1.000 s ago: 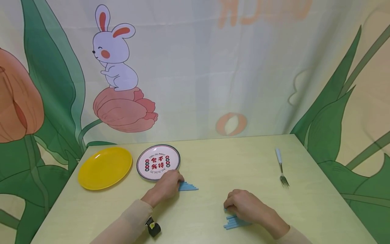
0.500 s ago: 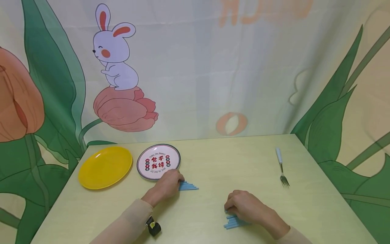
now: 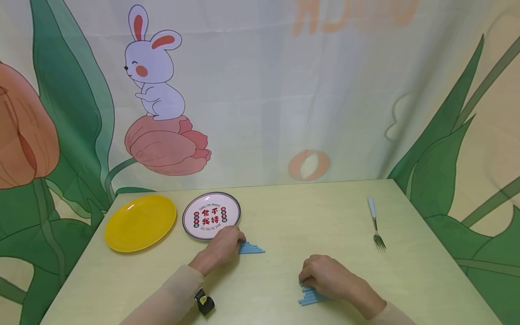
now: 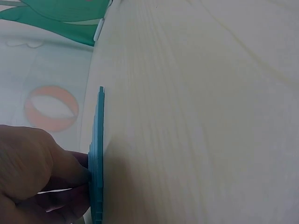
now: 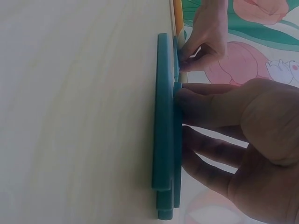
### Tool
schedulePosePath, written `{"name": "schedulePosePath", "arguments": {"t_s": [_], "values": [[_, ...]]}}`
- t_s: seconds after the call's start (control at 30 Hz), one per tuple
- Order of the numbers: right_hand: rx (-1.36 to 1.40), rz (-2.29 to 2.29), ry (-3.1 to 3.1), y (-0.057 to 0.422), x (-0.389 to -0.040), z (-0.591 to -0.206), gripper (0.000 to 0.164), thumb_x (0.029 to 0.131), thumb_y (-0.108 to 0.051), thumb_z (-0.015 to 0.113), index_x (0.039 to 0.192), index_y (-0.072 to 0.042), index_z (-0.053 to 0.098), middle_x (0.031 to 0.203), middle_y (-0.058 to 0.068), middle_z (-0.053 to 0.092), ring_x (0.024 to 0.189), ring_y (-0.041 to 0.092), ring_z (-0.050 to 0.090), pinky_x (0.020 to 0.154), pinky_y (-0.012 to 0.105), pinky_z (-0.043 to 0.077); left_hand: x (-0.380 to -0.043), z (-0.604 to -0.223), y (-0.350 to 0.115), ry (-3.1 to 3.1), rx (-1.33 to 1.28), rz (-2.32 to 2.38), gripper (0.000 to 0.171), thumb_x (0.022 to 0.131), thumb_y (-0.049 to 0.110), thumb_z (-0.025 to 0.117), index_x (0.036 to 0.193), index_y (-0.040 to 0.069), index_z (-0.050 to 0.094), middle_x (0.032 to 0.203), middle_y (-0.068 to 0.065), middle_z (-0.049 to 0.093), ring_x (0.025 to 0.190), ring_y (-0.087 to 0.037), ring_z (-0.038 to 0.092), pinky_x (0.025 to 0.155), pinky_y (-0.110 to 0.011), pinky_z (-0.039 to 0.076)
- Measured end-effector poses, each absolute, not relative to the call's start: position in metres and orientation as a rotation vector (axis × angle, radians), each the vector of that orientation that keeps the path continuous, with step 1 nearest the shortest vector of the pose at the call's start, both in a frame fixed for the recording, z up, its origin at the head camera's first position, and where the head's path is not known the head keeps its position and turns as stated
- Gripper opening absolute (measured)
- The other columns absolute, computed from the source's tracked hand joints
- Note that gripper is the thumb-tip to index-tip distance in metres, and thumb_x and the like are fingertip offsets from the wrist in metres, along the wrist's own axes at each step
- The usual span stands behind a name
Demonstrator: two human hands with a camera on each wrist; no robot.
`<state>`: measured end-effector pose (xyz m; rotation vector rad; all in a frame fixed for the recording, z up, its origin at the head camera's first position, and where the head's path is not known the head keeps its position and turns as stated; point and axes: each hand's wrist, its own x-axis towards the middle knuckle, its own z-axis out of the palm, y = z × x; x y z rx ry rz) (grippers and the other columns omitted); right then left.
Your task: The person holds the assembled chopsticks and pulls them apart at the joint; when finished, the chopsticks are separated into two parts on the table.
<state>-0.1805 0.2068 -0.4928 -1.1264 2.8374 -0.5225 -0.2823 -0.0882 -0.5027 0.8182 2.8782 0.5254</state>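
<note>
Light blue sticks [image 3: 251,248] of graded length lie side by side on the table, forming a stepped row beside the small printed plate [image 3: 203,212]. My left hand [image 3: 223,243] pinches at the far left part of that row, its bent fingertips covering the stick ends. In the left wrist view the thumb and fingers meet the top of the sticks [image 4: 98,154]. Nearer the front, a second group of blue sticks [image 3: 312,298] lies partly under my right hand [image 3: 325,275]. That hand pinches a blue stick [image 5: 177,149] along the far side of the group; its fingers hide most of it.
A yellow oval plate [image 3: 140,224] is at the table's left. At the right lies a fork [image 3: 375,225] with a pale handle. A black wrist camera [image 3: 205,304] hangs at the left sleeve. A printed curtain [image 3: 252,90] stands behind the table.
My right hand has shifted slightly toward the front with its stick, narrowing the gap to the other sticks. The left hand and its row have stayed in place.
</note>
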Motion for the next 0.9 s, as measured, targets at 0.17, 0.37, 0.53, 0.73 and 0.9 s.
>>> {"name": "schedulePosePath", "arguments": {"t_s": [0.17,0.37,0.53,0.73,0.9], "values": [[-1.115,-0.519,2.818,0.2078,-0.1811,-0.4943,0.009,0.085,-0.012,0.073,0.086,-0.02,0.078,0.085,-0.014,0.069,0.081,-0.001,0.058,0.074,0.022,0.052,-0.2823,-0.5028,-0.0885,2.875,0.823,0.528,0.02,0.089,0.0,0.06,0.101,0.003,0.076,0.091,-0.003,0.065,0.081,-0.013,0.054,0.082,-0.033,0.052],[-1.098,-0.521,2.797,0.2095,-0.1814,-0.4971,0.008,0.084,-0.014,0.073,0.087,-0.019,0.078,0.085,-0.01,0.07,0.082,-0.001,0.058,0.075,0.022,0.052,-0.2827,-0.5037,-0.0883,2.871,0.817,0.528,0.02,0.09,-0.001,0.059,0.101,0.003,0.076,0.091,-0.004,0.065,0.082,-0.013,0.055,0.083,-0.034,0.052],[-1.099,-0.511,2.795,0.2094,-0.1814,-0.4965,0.008,0.085,-0.014,0.073,0.087,-0.02,0.078,0.085,-0.011,0.07,0.082,-0.001,0.058,0.076,0.022,0.051,-0.283,-0.504,-0.0881,2.86,0.798,0.533,0.021,0.09,-0.001,0.059,0.102,0.003,0.075,0.091,-0.004,0.064,0.081,-0.013,0.054,0.083,-0.034,0.052],[-1.102,-0.499,2.791,0.2094,-0.1817,-0.4961,0.009,0.084,-0.013,0.074,0.088,-0.02,0.078,0.085,-0.012,0.07,0.082,-0.001,0.057,0.076,0.023,0.051,-0.2834,-0.504,-0.0884,2.856,0.793,0.533,0.022,0.09,-0.001,0.059,0.103,0.004,0.075,0.092,-0.004,0.064,0.081,-0.013,0.054,0.084,-0.034,0.052],[-1.09,-0.51,2.778,0.2097,-0.1822,-0.4965,0.01,0.084,-0.011,0.074,0.087,-0.02,0.078,0.085,-0.012,0.07,0.081,-0.002,0.057,0.077,0.023,0.051,-0.2841,-0.504,-0.0881,2.848,0.782,0.537,0.022,0.09,-0.001,0.058,0.104,0.004,0.075,0.092,-0.003,0.063,0.082,-0.014,0.054,0.085,-0.035,0.052]]}}
